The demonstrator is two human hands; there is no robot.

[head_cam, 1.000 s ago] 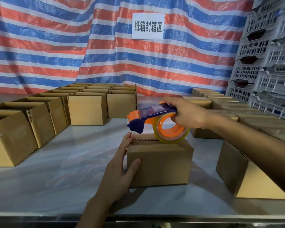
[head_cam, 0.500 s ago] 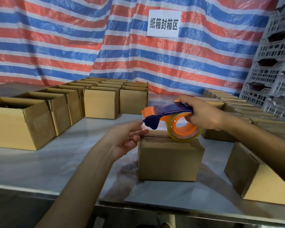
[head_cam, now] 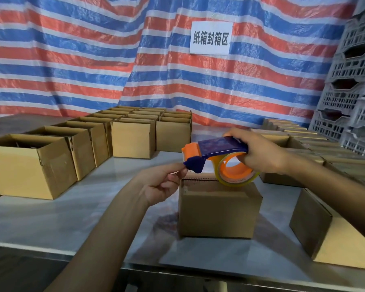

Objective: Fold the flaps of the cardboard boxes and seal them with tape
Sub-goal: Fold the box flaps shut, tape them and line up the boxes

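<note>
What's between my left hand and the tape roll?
In the head view, the dispenser's blue nose sits between the left hand and the tape roll.

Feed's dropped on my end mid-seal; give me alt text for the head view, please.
The right hand holds an orange-and-blue tape dispenser over a closed cardboard box on the table, while the left hand pinches at the dispenser's blue front tip. Open boxes stand in rows at left and behind; more boxes lie at right.

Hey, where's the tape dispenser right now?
In the head view it sits right of centre: the right hand grips the tape dispenser over the closed cardboard box, while the left hand pinches at its blue front tip.
</note>
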